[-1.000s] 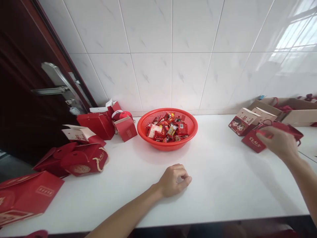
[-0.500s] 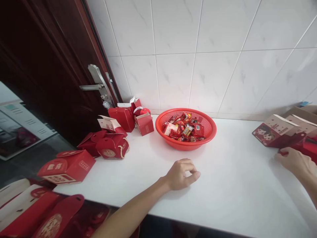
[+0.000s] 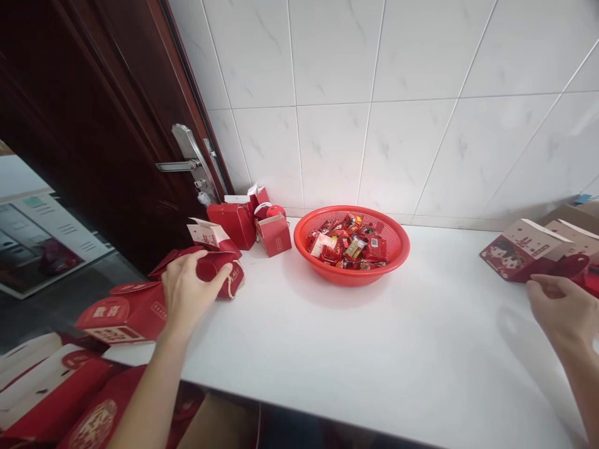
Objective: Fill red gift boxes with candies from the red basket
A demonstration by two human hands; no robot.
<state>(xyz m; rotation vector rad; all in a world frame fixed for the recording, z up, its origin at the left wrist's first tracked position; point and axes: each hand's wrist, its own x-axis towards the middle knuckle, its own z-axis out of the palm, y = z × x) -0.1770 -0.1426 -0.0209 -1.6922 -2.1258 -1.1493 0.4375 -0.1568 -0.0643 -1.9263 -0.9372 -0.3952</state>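
At the left, my left hand (image 3: pixel 189 290) reaches over a red box with a rope handle (image 3: pixel 229 274), its thumb and fingers apart around the box's top. My right hand (image 3: pixel 564 305) is at the right edge, beside the red and cream boxes; its fingers are curled and partly hidden, and I cannot make out anything in them. Between the hands, near the wall, a red plastic basket (image 3: pixel 397 252) holds many wrapped sweets (image 3: pixel 349 243). A red and cream box with cartoon figures (image 3: pixel 512 255) stands just behind my right hand.
Several red gift boxes (image 3: pixel 231 224) stand on the white table (image 3: pixel 350 355) by the door (image 3: pixel 112 112). More large red boxes (image 3: pixel 51 399) are at the lower left. A tiled wall (image 3: pixel 412 143) runs along the back. Cardboard (image 3: pixel 573 215) shows at the far right.
My left hand has moved left from the table's middle to the rope-handled box, and its fingers have spread. My right hand has shifted slightly beside the boxes at the right.
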